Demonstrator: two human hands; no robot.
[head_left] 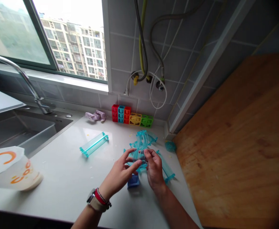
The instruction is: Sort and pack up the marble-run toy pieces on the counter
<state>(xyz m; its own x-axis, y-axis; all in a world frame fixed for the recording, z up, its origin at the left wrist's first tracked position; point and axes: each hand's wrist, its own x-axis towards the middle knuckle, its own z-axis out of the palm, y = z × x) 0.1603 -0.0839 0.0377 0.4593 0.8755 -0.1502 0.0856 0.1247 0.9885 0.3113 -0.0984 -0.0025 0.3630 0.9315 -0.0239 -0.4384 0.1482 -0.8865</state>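
My left hand point(121, 173) and my right hand point(155, 168) meet over a pile of clear turquoise track pieces point(143, 143) on the white counter point(65, 178). Both hands pinch a curved track piece at the near end of the pile. A small blue block point(133, 181) lies on the counter just under my left fingers. One straight turquoise track piece point(94, 144) lies apart to the left. A watch and red bracelet sit on my left wrist.
A row of red, blue, yellow and green blocks point(132, 117) stands against the tiled wall. A sink point(22, 130) with a tap point(15, 79) is at left, a white bag point(10, 170) near the front edge, a wooden board point(239, 149) at right, a small turquoise ball point(170, 146) beside it.
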